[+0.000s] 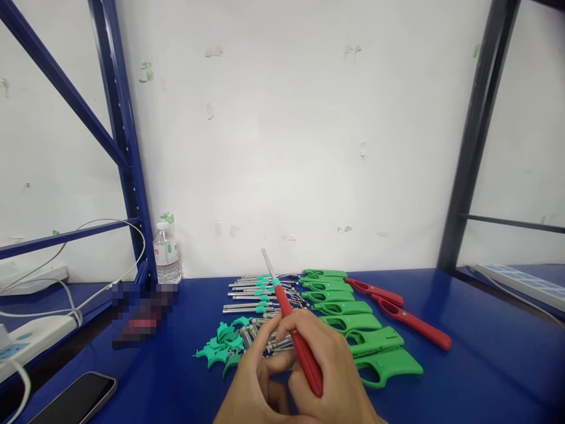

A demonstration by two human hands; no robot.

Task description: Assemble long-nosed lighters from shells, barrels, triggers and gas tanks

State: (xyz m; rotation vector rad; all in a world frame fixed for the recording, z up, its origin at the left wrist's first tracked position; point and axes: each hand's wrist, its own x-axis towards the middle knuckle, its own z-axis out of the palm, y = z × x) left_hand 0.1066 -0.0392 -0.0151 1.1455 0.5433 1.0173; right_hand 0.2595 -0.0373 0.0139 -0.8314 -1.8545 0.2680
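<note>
A red stick lighter [311, 371] with a teal collar and a slim metal tube points up and away from me, held between both hands. My right hand [338, 365] is closed around its red handle. My left hand [249, 380] has curled fingers, with its fingertips against the lighter's front part. Just beyond the hands lie loose teal triggers [220, 347] in a heap. Small metal cylinders [253, 330] are partly hidden behind my fingers. Metal lighter tubes with teal collars [247, 297] lie in a row farther back.
Several green lighter bodies [382, 338] are lined up to the right, with red lighters [417, 327] beside them. A water bottle [166, 256] stands at the back left. A phone [75, 397] and power strips [35, 338] lie left. Blue shelf posts [126, 135] frame the blue table.
</note>
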